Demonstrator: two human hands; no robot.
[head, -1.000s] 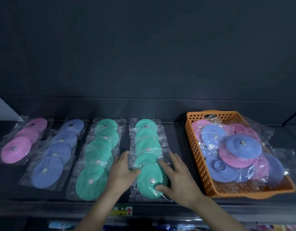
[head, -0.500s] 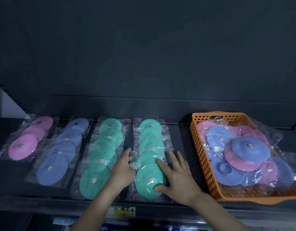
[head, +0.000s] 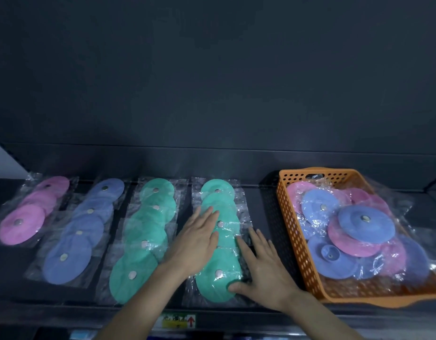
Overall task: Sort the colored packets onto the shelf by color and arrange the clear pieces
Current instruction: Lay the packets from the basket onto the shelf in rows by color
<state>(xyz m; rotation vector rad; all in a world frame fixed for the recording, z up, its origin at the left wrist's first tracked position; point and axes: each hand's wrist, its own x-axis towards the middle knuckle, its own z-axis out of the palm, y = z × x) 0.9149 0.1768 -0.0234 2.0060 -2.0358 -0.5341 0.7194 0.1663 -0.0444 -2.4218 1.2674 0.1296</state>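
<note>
Four rows of clear-wrapped round packets lie on the dark shelf: a pink row, a blue row, a green row and a second green row. My left hand lies flat with straight fingers on the middle of the second green row. My right hand rests flat along that row's right edge, its thumb touching the front green packet.
An orange perforated basket stands at the right, holding several mixed pink and blue packets in loose plastic. A label with a red arrow is on the shelf's front edge. The dark back wall rises behind.
My left hand moved right and forward from the gap between the green rows onto the second green row. My right hand slid slightly right along its edge.
</note>
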